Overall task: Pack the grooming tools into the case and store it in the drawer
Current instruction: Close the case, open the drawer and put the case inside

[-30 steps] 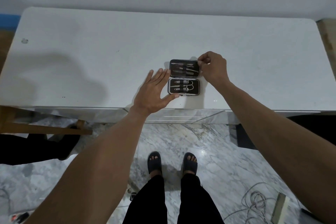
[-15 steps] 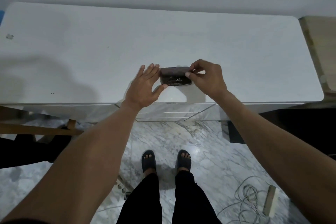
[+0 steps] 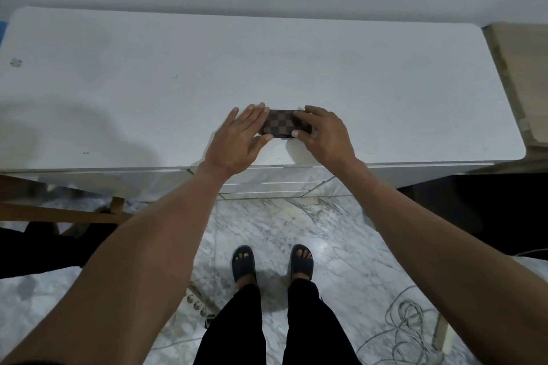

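Note:
A small case with a brown checkered cover lies closed on the white cabinet top, near its front edge. My left hand rests against the case's left end, fingers stretched over its edge and thumb at the front. My right hand presses on the right end, fingers over the lid and thumb at the front edge. The grooming tools are hidden inside the case. White drawer fronts show just below the cabinet's front edge, under my wrists.
A wooden surface adjoins the cabinet on the right. A wooden bar sticks out at the lower left. On the marble floor lie a power strip and a tangle of cable. My sandalled feet stand close to the drawers.
The case was lying open with the tools showing; my right hand folded the lid over and it is now closed. Both hands now rest on the case.

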The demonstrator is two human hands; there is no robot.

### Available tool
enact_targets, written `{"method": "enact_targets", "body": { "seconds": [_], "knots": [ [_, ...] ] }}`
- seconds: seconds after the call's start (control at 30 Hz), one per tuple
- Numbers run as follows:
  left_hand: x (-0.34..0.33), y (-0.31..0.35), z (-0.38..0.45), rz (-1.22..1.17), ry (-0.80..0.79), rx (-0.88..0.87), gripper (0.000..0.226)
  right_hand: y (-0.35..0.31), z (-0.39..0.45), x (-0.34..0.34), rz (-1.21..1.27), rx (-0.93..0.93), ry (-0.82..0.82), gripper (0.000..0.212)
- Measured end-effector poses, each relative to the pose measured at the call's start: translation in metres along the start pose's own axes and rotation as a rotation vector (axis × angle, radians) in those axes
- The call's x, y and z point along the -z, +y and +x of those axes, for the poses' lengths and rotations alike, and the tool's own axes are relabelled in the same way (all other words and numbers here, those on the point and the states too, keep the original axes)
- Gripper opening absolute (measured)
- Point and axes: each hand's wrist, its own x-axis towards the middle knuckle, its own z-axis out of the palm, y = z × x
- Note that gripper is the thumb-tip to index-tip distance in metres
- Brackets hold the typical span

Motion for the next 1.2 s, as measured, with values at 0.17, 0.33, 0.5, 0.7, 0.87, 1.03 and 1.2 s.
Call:
{"method": "enact_targets", "body": {
  "seconds": [0.17, 0.33, 0.5, 0.7, 0.87, 1.03, 1.2],
  "knots": [
    [-0.005, -0.002, 0.001, 0.015, 0.026, 0.001, 0.053, -0.005, -0.002, -0.003, -0.034, 0.007, 0.038, 0.040],
    [-0.008, -0.003, 0.002, 0.023, 0.044, 0.002, 0.051, -0.004, 0.001, -0.006, -0.059, 0.010, 0.022, 0.039],
    [-0.005, -0.002, 0.002, 0.013, -0.006, -0.009, 0.056, -0.010, -0.001, -0.004, -0.105, 0.003, 0.005, 0.039],
    [0.007, 0.016, -0.012, -0.109, -0.092, 0.160, 0.064, -0.025, -0.020, 0.007, -0.261, -0.023, -0.037, 0.052],
    [0.012, 0.037, -0.062, -0.102, -0.060, 0.100, 0.058, -0.024, -0.055, 0.007, -0.289, -0.070, -0.098, 0.058],
    [0.013, 0.055, -0.116, -0.051, 0.025, 0.065, 0.054, -0.019, -0.100, 0.002, -0.302, -0.032, -0.081, 0.052],
    [0.005, 0.073, -0.156, 0.002, -0.044, 0.191, 0.065, -0.011, -0.137, -0.007, -0.310, 0.032, -0.054, 0.046]
  ]
}}
